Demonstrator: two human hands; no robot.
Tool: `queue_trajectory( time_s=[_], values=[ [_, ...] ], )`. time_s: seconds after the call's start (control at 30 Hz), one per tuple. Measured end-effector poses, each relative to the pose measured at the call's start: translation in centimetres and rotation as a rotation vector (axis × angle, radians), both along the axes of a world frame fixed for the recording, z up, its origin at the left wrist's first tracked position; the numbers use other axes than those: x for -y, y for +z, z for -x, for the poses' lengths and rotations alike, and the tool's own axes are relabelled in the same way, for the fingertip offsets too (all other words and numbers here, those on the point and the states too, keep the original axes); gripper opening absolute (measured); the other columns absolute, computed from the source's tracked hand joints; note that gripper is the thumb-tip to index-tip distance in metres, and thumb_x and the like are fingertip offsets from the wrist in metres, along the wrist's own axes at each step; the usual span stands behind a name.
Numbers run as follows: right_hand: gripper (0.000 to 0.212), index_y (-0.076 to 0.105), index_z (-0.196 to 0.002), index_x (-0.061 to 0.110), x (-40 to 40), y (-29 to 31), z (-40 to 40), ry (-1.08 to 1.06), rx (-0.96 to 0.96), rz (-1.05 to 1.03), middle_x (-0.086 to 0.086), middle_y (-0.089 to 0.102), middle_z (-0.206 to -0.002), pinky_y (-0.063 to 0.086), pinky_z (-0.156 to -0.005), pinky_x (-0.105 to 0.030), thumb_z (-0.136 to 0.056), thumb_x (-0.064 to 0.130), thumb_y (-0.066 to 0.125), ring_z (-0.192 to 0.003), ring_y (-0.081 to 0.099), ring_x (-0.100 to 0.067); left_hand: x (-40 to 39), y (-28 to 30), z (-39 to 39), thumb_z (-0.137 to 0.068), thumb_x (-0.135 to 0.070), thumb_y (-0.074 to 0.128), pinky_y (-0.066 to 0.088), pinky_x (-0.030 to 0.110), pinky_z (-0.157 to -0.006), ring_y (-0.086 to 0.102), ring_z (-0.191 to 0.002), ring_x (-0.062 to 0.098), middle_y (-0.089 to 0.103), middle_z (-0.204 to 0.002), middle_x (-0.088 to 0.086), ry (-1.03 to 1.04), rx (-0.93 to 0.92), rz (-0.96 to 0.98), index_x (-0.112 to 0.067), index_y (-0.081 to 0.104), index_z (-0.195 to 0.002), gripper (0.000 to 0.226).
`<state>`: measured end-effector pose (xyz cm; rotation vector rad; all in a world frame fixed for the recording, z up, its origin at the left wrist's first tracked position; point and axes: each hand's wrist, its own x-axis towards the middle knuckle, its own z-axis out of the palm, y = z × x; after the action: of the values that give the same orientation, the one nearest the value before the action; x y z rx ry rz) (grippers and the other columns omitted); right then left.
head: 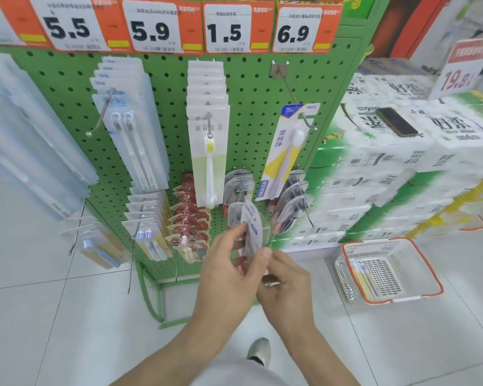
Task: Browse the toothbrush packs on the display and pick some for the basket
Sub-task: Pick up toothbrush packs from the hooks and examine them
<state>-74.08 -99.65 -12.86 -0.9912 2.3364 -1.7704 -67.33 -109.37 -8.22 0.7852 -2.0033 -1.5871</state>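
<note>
My left hand (229, 266) and my right hand (283, 277) both hold a small clear blister pack (250, 229) with a rounded top, in front of the lower hooks of the green pegboard display (257, 87). My left fingers pinch its left edge; my right thumb presses its lower right edge. Toothbrush packs hang on hooks above: a white and yellow-green one (208, 160), a blue and yellow one (286, 151), and clear twin packs (131, 140). A white basket with an orange rim (388, 270) sits on the floor to the right, with a toothbrush pack (367, 277) inside.
Price tags (156, 26) run along the top of the display. Stacked tissue packs (396, 160) stand right of it, with a dark phone (396, 121) lying on top. Red packs (190, 215) and more rounded clear packs (293, 201) hang low. My shoe (260, 351) is on the white tiled floor.
</note>
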Motion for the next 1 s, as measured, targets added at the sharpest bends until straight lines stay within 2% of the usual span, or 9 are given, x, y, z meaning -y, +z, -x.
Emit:
queue_trajectory(
  time_s=[0.17,0.23,0.33,0.4,0.47,0.6,0.73,0.87,1.0],
  values=[
    [0.034,0.080,-0.109,0.019,-0.3,0.1,0.3,-0.042,-0.258,-0.063,0.012,0.073,-0.103,0.054,-0.080,-0.016,-0.088,0.044,0.071,-0.090,0.068,0.000,0.5,0.5,0.1,-0.096,-0.028,0.063,0.053,0.015,-0.077,0.069,-0.092,-0.004,0.076,-0.097,-0.015,0.033,-0.101,-0.119,-0.028,0.070,-0.106,0.013],
    [0.033,0.081,-0.100,0.020,-0.5,0.2,1.0,-0.029,-0.216,-0.043,0.011,0.075,-0.106,0.054,-0.088,-0.018,-0.083,0.048,0.078,-0.095,0.070,-0.001,0.9,0.0,0.2,-0.100,-0.041,0.056,0.054,0.036,-0.071,0.066,-0.075,0.008,0.073,-0.081,0.005,0.083,-0.115,-0.134,-0.020,0.071,-0.092,0.027],
    [0.017,0.083,-0.088,0.019,-1.5,0.3,2.4,-0.003,-0.161,-0.026,0.015,0.076,-0.097,0.058,-0.084,-0.027,-0.074,0.023,0.091,-0.091,0.073,-0.003,1.9,-1.5,0.4,-0.096,-0.050,0.056,0.055,0.061,-0.078,0.063,-0.074,0.030,0.066,-0.088,0.031,0.180,-0.126,-0.257,-0.013,0.070,-0.088,0.040],
    [0.019,0.082,-0.089,0.019,-2.1,0.6,3.0,-0.011,-0.090,-0.035,0.014,0.076,-0.095,0.058,-0.082,-0.027,-0.072,0.020,0.090,-0.089,0.073,-0.007,2.4,-2.2,0.6,-0.097,-0.048,0.058,0.052,0.069,-0.084,0.067,-0.086,0.051,0.067,-0.095,0.034,0.206,-0.130,-0.361,-0.014,0.072,-0.091,0.037],
    [0.030,0.079,-0.099,0.022,-2.3,1.0,3.3,-0.009,0.038,-0.041,0.011,0.075,-0.098,0.059,-0.080,-0.028,-0.071,0.022,0.091,-0.092,0.072,-0.014,2.7,-2.8,0.8,-0.100,-0.043,0.057,0.051,0.070,-0.086,0.063,-0.095,0.058,0.070,-0.097,0.031,0.185,-0.113,-0.399,-0.016,0.073,-0.094,0.032],
    [0.064,0.062,-0.129,0.038,-2.1,0.7,3.7,0.123,0.400,-0.090,0.012,0.074,-0.109,0.061,-0.074,-0.032,-0.076,0.013,0.089,-0.090,0.072,-0.013,3.1,-3.6,1.5,-0.104,-0.020,0.053,0.053,0.066,-0.089,0.069,-0.097,0.047,0.077,-0.097,0.013,0.154,-0.073,-0.420,-0.015,0.073,-0.099,0.021],
    [0.062,0.063,-0.131,0.039,-1.5,-1.5,4.1,0.139,0.509,-0.136,0.005,0.077,-0.093,0.054,-0.068,-0.027,-0.079,0.016,0.087,-0.068,0.062,-0.011,3.7,-5.5,2.3,-0.101,-0.012,0.059,0.055,0.058,-0.092,0.073,-0.095,0.030,0.078,-0.095,0.003,0.234,-0.009,-0.363,-0.015,0.072,-0.103,0.013],
    [0.059,0.063,-0.130,0.040,-1.4,-3.9,3.9,0.051,0.524,-0.201,0.012,0.075,-0.092,0.054,-0.066,-0.023,-0.081,0.019,0.086,-0.071,0.065,-0.008,4.0,-7.1,3.2,-0.099,-0.014,0.062,0.058,0.044,-0.091,0.072,-0.091,0.011,0.076,-0.093,-0.006,0.192,0.129,-0.216,-0.024,0.069,-0.100,0.012],
    [0.055,0.064,-0.125,0.039,-1.3,-5.7,3.9,-0.016,0.547,-0.199,0.013,0.074,-0.089,0.057,-0.068,-0.024,-0.079,0.019,0.087,-0.074,0.069,-0.009,3.8,-7.7,4.0,-0.099,-0.012,0.061,0.056,0.030,-0.088,0.070,-0.092,0.005,0.074,-0.093,-0.009,0.143,0.178,-0.157,-0.020,0.070,-0.102,0.012]
  ],
)
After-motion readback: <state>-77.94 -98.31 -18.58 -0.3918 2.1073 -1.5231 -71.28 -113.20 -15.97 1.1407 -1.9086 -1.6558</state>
